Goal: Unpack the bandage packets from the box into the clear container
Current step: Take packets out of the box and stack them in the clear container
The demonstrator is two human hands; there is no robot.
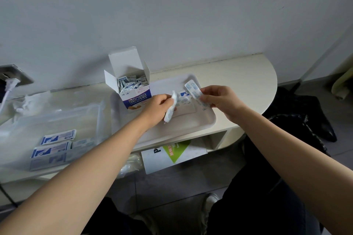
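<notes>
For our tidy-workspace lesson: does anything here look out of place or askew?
Yes. A booklet juts askew from the shelf under the desk, and loose packets lie on the tray, not in the container.

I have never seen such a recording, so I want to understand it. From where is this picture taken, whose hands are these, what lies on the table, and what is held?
No machine is here: a person works with bare hands. The one picture comes from a camera worn on the head, looking down. The left hand pinches a bandage packet; the right hand holds a second packet. Both are above a white tray on a pale table. The open box, full of packets, stands at the tray's left end. Further left lies the clear container, with some flat packets inside.
</notes>
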